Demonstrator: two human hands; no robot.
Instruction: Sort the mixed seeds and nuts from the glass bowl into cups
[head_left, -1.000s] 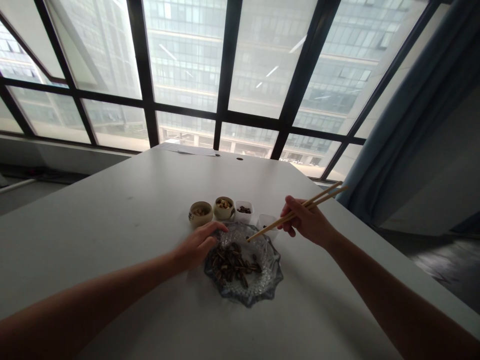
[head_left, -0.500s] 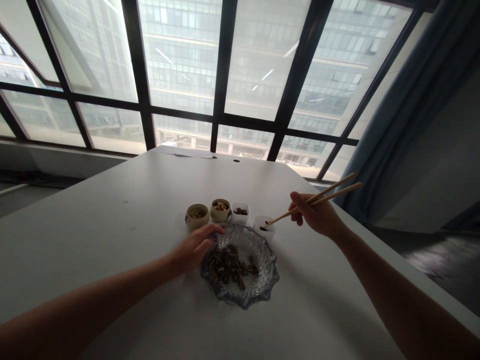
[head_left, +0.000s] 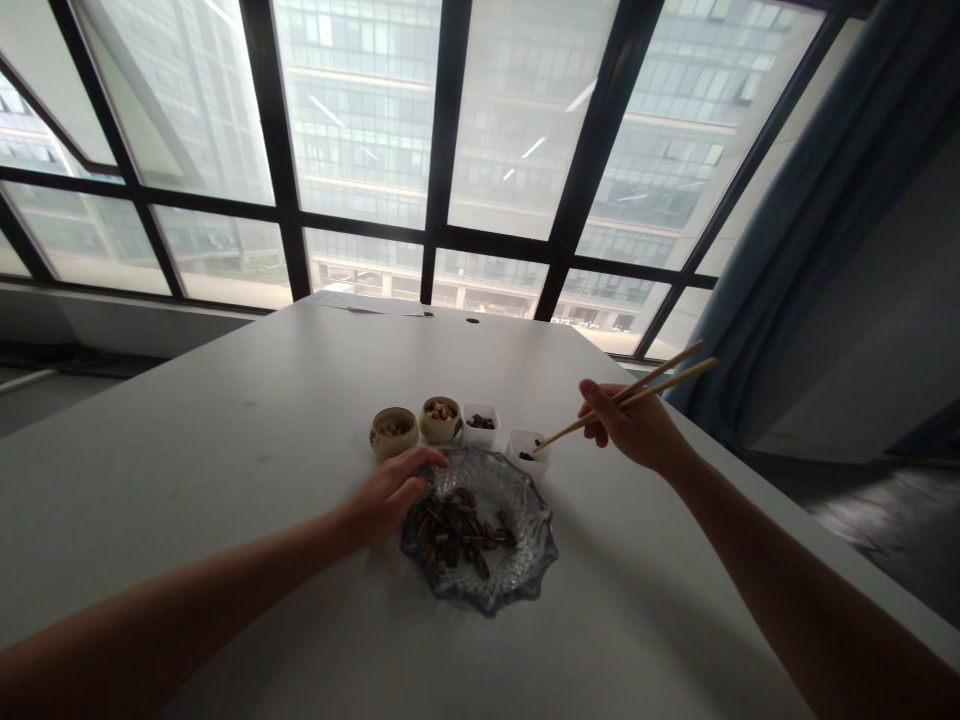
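Observation:
My left hand (head_left: 391, 492) grips the left rim of a scalloped clear glass bowl (head_left: 536, 565), thumb and fingers closed about its edge. Dark brown elongated pieces, like sunflower seeds (head_left: 454, 530), lie in the bowl, mostly on its left side. In my right hand (head_left: 630, 428) is a pair of wooden chopsticks (head_left: 667, 382), slanting down to the left. Their tips are inside a small white cup (head_left: 541, 466) just behind the bowl's right side. A few dark pieces are in that cup; one small piece shows at the tips, too small to tell whether it is pinched.
Left of that cup stand another white cup (head_left: 480, 436) with dark pieces, a cream pot (head_left: 441, 431) with light brown pieces, and a second cream pot (head_left: 393, 440). Papers (head_left: 375, 302) lie at the far end of the white table (head_left: 247, 480). A blue curtain (head_left: 780, 240) hangs at right.
The chopstick tips have shifted slightly right and up within the white cup. My left hand and the glass bowl have barely moved.

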